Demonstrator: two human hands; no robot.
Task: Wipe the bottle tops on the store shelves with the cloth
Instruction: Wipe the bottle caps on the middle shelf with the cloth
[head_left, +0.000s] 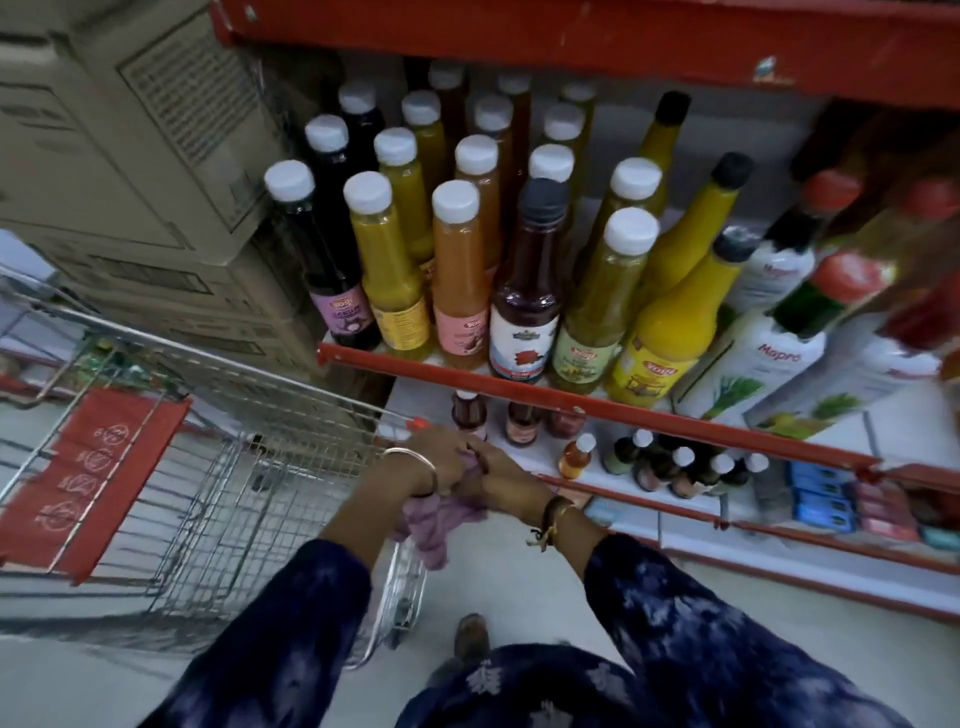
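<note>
You are readying the pink cloth (439, 517), bunched low between your left hand (434, 460) and right hand (501, 470), both pinching it, well below the white-capped bottles (457, 200) on the shelf (467, 376). Next, lift it onto those caps.

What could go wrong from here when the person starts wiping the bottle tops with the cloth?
1. The tall bottles stand packed close at the shelf's front edge, so a firm wipe might tip one over the low red rail.
2. The cloth hangs loose below the left hand and right hand; it could snag a neighbouring cap.
3. The cart stands close on the left and may hinder stepping sideways.
</note>
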